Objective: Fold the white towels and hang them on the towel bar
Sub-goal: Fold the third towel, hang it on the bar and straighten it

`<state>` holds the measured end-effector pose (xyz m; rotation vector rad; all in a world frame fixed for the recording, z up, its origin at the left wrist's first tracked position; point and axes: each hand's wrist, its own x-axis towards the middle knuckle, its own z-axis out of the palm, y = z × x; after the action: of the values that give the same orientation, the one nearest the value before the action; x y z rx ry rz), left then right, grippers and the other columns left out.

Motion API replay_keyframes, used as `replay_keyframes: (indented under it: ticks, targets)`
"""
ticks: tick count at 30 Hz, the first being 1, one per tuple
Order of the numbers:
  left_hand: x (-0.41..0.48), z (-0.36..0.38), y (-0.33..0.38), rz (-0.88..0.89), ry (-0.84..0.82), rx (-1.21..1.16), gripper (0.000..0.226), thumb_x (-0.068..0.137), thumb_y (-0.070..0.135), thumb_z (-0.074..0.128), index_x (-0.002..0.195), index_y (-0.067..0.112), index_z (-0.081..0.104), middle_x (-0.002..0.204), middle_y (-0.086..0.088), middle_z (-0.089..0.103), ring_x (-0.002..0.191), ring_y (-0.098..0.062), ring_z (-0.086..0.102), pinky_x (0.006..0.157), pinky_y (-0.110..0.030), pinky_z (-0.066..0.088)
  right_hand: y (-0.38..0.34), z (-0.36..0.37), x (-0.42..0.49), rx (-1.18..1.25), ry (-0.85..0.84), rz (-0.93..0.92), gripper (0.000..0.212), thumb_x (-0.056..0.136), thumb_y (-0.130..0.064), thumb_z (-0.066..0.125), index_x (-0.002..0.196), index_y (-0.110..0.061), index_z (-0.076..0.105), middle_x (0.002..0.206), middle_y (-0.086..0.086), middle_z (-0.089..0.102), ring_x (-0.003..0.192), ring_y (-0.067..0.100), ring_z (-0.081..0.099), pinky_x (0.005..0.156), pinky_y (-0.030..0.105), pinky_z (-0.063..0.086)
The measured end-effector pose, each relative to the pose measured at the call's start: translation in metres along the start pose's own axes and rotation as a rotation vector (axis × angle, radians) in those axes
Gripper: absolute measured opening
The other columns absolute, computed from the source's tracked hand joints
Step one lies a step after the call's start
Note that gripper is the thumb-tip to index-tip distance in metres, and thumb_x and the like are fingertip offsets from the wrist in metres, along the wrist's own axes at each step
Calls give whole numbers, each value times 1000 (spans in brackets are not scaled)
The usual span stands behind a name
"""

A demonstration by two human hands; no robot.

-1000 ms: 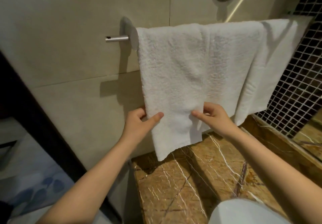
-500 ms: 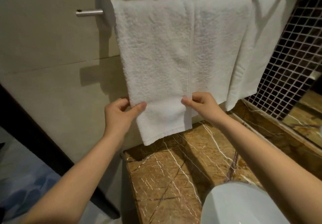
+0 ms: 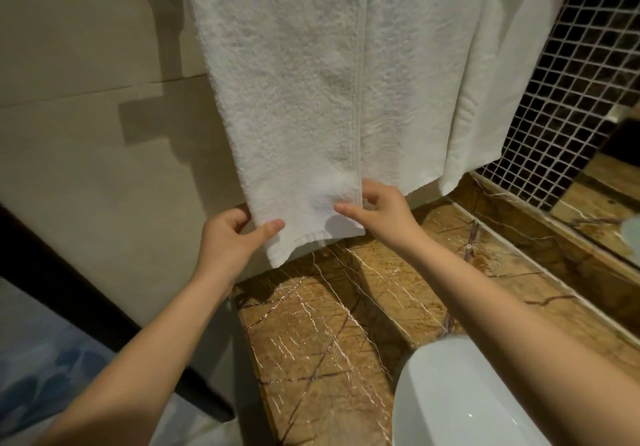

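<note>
A folded white terry towel (image 3: pixel 294 106) hangs down the beige wall, its bottom hem just above the marble counter. The towel bar is out of view above the frame. My left hand (image 3: pixel 232 241) pinches the towel's lower left edge between thumb and curled fingers. My right hand (image 3: pixel 377 213) pinches the lower right edge along the stitched seam. A second, smoother white towel (image 3: pixel 512 74) hangs to the right, partly behind the first.
A brown veined marble counter (image 3: pixel 329 334) lies below the towels, with a white basin rim (image 3: pixel 450 397) at the lower right. A dark mosaic tile wall (image 3: pixel 581 99) and a mirror edge stand at right. A dark door frame and blue floor are at lower left.
Both hands have slid down the towel to its bottom hem, still pinching its edges. The view has tilted down, so the bar has left the frame.
</note>
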<state>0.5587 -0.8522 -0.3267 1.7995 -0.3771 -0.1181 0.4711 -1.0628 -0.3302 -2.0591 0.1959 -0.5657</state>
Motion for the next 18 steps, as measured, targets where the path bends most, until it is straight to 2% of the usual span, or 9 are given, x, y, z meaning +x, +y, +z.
replay_keyframes:
  ticks: [2,4,6,8,10,13,15,17,18]
  targets:
    - [0,-2,-4,30,9,7,15,70,22,80,71,11,69,77,1,72,71,-12,62,67,-33,50,2,3,-1,-5,5,-8,18,82,-26,71,99,-23,73,99,-19,66,98,-2,60,88,22,47]
    - [-1,-4,-6,74,-2,17,13,72,22,78,65,24,67,66,19,65,64,4,56,63,-17,43,5,6,-4,-6,21,3,13,82,-26,72,95,-27,72,94,-23,64,94,-6,61,85,21,48]
    - [-2,-6,-7,92,-15,21,9,70,26,78,73,24,70,72,20,66,69,7,56,66,-10,40,8,6,-7,10,24,16,11,82,-27,72,93,-29,71,94,-24,65,94,-6,62,85,20,49]
    - [-2,-7,-9,101,-14,28,24,64,36,78,83,22,71,84,15,67,79,5,58,72,-8,40,9,5,-10,28,25,31,9,81,-29,72,90,-31,71,92,-23,66,94,-5,63,85,21,50]
    - [-3,-6,-11,107,-15,16,40,57,48,75,85,19,73,89,8,69,86,-4,61,79,-16,43,11,3,-11,19,36,39,8,81,-29,73,88,-31,71,92,-22,66,94,-4,63,85,21,50]
    - [-8,-2,-9,100,-27,32,66,51,59,72,94,8,74,104,-6,70,106,-24,61,98,-41,45,12,0,-13,-17,30,33,8,81,-30,72,90,-30,72,93,-22,66,95,-5,62,87,23,49]
    - [-10,0,-9,89,-37,33,55,55,55,75,90,12,74,103,-5,70,107,-23,61,100,-42,44,14,-4,-16,-38,25,19,9,82,-29,71,90,-27,74,96,-21,67,96,-6,61,88,24,48]
    - [-13,3,-9,88,-41,38,26,64,37,80,80,18,74,95,-6,71,99,-21,62,94,-31,45,17,-7,-19,-76,34,4,13,82,-30,71,91,-24,76,100,-20,68,99,-5,59,89,25,46]
    - [-13,4,-12,92,-37,38,20,67,32,80,79,17,73,94,-7,71,97,-21,63,88,-25,45,18,-8,-21,-99,38,4,14,81,-32,71,91,-24,77,100,-20,68,101,-2,58,90,27,46]
